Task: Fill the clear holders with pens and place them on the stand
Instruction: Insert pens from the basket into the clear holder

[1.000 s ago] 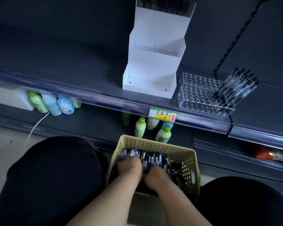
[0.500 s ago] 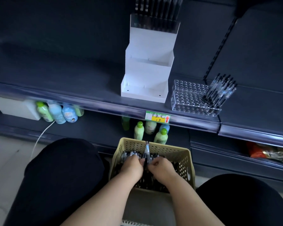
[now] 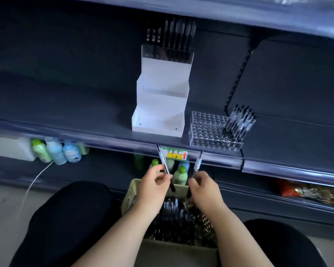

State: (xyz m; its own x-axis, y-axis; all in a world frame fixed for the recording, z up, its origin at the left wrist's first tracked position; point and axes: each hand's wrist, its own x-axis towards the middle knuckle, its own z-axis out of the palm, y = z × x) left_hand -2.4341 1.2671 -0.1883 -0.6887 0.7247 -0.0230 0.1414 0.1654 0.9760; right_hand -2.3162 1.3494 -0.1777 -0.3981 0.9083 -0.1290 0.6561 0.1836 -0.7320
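A white stepped stand [image 3: 160, 105] sits on the dark shelf, and its top tier carries a clear holder full of black pens [image 3: 170, 43]. Right of the stand lies a clear holder [image 3: 206, 130] with many empty holes and several pens [image 3: 239, 122] at its right end. My left hand [image 3: 152, 182] pinches one pen [image 3: 163, 160], tip up. My right hand [image 3: 202, 186] pinches another pen [image 3: 197, 166]. Both hands hover above a beige basket [image 3: 131, 191] of loose pens between my knees, just below the shelf edge.
A yellow price tag [image 3: 174, 154] hangs on the shelf edge above the hands. Small bottles [image 3: 54, 153] stand on the lower shelf at left and behind the basket. A white cable [image 3: 33, 184] runs to the floor. Snack packets [image 3: 312, 191] lie at lower right.
Both hands have come up out of the basket, each now holding a single pen apart from the other. The camera has tilted upward, showing more of the stand.
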